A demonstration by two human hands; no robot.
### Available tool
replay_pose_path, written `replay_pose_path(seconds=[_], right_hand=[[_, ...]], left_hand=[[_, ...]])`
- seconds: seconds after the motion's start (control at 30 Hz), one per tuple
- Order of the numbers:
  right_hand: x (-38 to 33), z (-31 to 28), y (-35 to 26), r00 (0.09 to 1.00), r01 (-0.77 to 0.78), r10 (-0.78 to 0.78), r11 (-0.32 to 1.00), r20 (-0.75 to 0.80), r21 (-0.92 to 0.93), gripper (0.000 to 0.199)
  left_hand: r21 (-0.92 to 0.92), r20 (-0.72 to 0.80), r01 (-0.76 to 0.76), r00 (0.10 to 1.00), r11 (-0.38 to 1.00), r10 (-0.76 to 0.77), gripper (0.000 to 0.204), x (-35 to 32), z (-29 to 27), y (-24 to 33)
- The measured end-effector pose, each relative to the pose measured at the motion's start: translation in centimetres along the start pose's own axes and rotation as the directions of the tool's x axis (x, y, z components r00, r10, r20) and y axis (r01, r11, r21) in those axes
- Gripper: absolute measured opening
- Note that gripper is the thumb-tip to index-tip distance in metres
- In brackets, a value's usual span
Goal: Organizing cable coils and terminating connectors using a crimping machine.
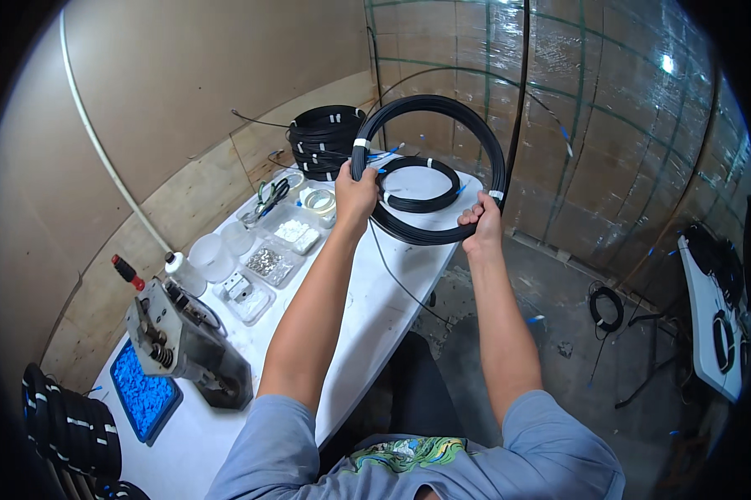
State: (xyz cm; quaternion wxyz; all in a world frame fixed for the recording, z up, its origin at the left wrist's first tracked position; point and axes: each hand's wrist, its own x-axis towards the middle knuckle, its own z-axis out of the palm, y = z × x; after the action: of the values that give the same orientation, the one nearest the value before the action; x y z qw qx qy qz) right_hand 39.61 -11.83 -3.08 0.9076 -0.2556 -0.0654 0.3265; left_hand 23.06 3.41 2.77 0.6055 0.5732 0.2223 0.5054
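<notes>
Both hands [356, 197] [485, 229] curl their fingers [469, 216] closed around one black cable coil [429, 102].

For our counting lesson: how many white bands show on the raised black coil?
2: one band above the left hand, another by the right hand; hands may hide more.

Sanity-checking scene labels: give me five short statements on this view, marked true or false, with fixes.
Left grip and right grip both hold one black cable coil. True.
Blue pieces fill a round tub. False: the blue pieces fill a rectangular blue tray.
Bands around the black cable coil are red. False: visible bands are white.
Another coil lies on the floor at right. True.
A coil stack stands at the worktable's far end. True.
</notes>
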Motion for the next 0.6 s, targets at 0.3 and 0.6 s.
replay_pose_path(seconds=[0.3,0.6], right_hand=[[-6.0,3.0,4.4,0.998,0.056,-0.055,0.984,-0.007,0.172,0.03],[-10.0,6.1,6.0,0.995,0.1,-0.098,0.964,-0.02,0.247,0.027]], left_hand=[[-0.001,-0.122,0.12,0.985,0.993,-0.119,0.033,-5.5,-2.8,5.0],[0.059,-0.199,0.001,0.98,0.998,0.011,0.028,-7.1,-4.7,7.1]])
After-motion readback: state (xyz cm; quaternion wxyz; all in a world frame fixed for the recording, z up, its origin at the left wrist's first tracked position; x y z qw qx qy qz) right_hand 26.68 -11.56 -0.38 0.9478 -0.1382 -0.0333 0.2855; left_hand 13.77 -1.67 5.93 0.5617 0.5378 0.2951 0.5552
